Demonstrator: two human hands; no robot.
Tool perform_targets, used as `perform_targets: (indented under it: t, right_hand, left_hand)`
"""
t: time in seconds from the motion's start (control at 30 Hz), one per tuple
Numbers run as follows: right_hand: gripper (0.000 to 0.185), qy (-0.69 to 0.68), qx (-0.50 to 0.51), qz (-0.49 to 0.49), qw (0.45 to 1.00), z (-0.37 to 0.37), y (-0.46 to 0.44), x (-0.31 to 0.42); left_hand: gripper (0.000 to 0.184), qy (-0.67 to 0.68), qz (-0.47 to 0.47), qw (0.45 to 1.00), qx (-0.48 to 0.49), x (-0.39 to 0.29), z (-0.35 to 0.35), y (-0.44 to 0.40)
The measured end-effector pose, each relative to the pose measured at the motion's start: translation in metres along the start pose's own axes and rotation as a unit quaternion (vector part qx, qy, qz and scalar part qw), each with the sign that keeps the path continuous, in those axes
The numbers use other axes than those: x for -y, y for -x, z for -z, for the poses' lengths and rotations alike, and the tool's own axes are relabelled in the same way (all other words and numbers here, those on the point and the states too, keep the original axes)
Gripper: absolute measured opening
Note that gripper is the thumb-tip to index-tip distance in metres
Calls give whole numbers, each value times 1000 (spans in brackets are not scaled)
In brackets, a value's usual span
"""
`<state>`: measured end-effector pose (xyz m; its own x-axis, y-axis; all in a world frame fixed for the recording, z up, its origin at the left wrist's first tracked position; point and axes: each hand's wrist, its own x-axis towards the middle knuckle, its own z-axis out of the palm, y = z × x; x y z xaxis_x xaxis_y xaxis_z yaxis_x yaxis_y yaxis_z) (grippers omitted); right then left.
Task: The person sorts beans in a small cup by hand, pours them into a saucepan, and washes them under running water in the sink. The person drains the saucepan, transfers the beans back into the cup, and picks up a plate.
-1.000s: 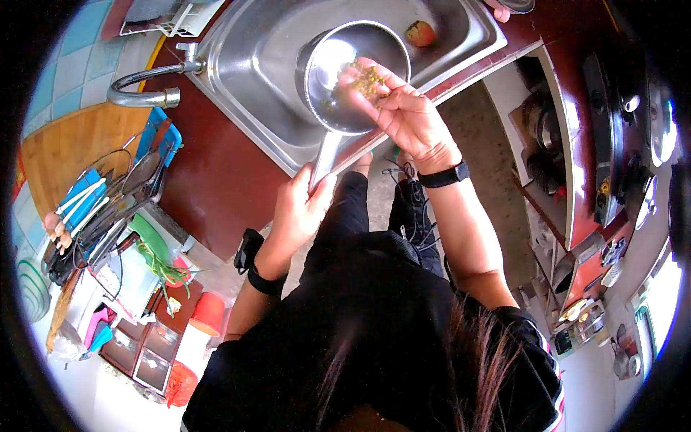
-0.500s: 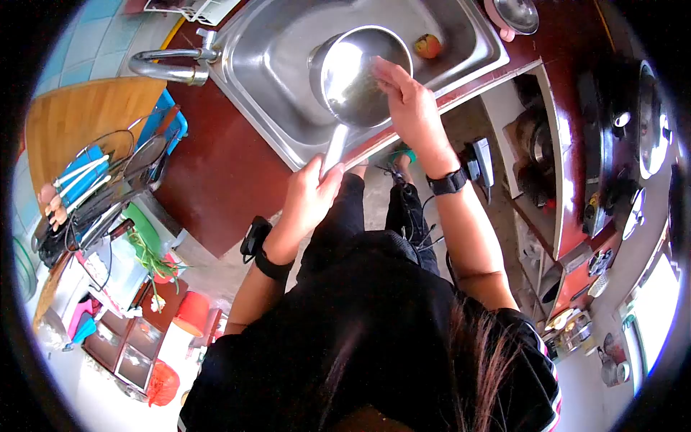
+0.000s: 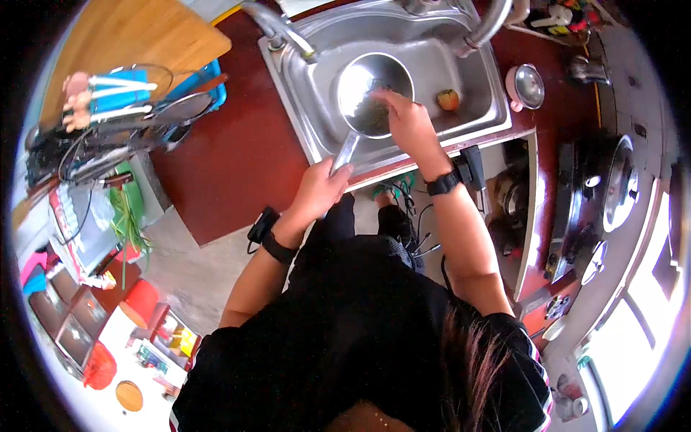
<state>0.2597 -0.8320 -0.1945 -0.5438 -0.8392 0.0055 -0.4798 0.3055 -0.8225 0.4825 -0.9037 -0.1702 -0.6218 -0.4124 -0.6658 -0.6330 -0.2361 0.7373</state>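
Note:
A metal saucepan [image 3: 353, 83] is over the sink [image 3: 317, 129], its handle pointing toward me. My left hand [image 3: 320, 189] is wrapped round that handle. Inside the pan lie small greenish grains [image 3: 371, 114], partly hidden by my right hand [image 3: 409, 126]. The right hand reaches in over the pan's right side with its fingers pointing down among the grains; its fingertips are blurred, so whether they hold anything is unclear. A red and yellow fruit [image 3: 448, 99] rests in the sink to the right of the pan.
A faucet [image 3: 284, 36] reaches over the sink's left corner, and a curved metal pipe [image 3: 489, 29] over its right. On the red counter [image 3: 223, 144] to the left is a rack of utensils [image 3: 129, 137]. A pink-handled pot [image 3: 527, 88] stands right of the sink.
My right hand was palm up with grains on it; it has turned over and lowered into the pan. The view has shifted, showing more of the sink. My left hand still holds the handle.

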Motion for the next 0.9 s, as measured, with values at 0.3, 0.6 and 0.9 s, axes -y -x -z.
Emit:
perform_targets:
  t: [0.3, 0.6, 0.9]
  right_hand:
    - [33, 73, -39, 128, 988, -59, -106, 48]
    - [35, -215, 163, 80, 960, -99, -191, 41]
    - [25, 149, 159, 123, 968, -102, -206, -20]
  left_hand:
    - [29, 114, 18, 993, -23, 29, 60, 3]
    - [33, 82, 21, 996, -29, 39, 82, -2]
    - [30, 80, 15, 996, -41, 36, 71, -12]
